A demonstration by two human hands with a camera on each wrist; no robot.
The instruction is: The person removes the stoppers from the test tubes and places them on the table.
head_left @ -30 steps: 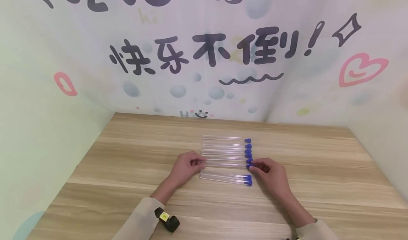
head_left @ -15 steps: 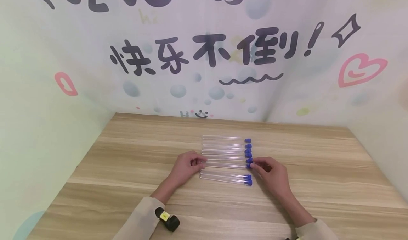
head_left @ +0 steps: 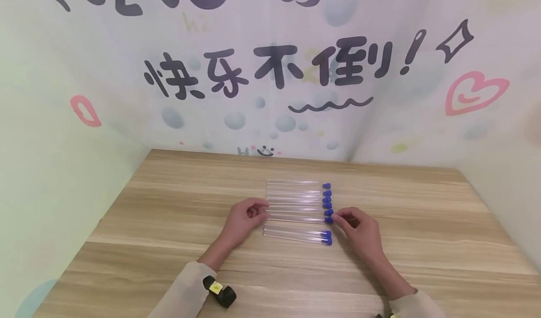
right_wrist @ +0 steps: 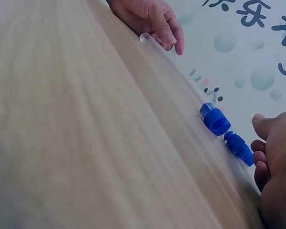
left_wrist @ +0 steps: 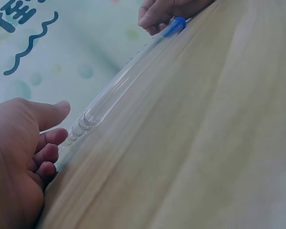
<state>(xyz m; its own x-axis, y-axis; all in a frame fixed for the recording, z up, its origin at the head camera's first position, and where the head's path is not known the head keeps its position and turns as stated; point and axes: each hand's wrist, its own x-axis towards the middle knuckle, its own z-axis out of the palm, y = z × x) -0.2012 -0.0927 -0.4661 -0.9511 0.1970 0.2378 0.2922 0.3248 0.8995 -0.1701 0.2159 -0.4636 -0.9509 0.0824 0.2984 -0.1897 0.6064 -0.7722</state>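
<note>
Clear test tubes [head_left: 293,207] lie side by side on the wooden table, round ends to the left. At their right ends is a column of blue caps [head_left: 327,199], most with a small gap to the tube. In the nearest two tubes [head_left: 291,233] the caps sit in the mouths. My left hand [head_left: 243,218] is beside the round ends, thumb and index finger spread and the other fingers loosely curled. My right hand [head_left: 361,226] has its thumb and index fingertips right at one blue cap [head_left: 328,220]. In the right wrist view that ridged cap [right_wrist: 238,148] lies by my fingers.
The wooden table [head_left: 422,224] runs back to a white printed cloth [head_left: 262,125] with dark lettering. Cloth also hangs at both sides. A black wrist camera [head_left: 220,292] is strapped over the left sleeve [head_left: 181,292].
My left fingers have drawn slightly left, off the tubes' round ends. My right thumb has shifted a little away from the viewer along the caps. The tubes look unmoved.
</note>
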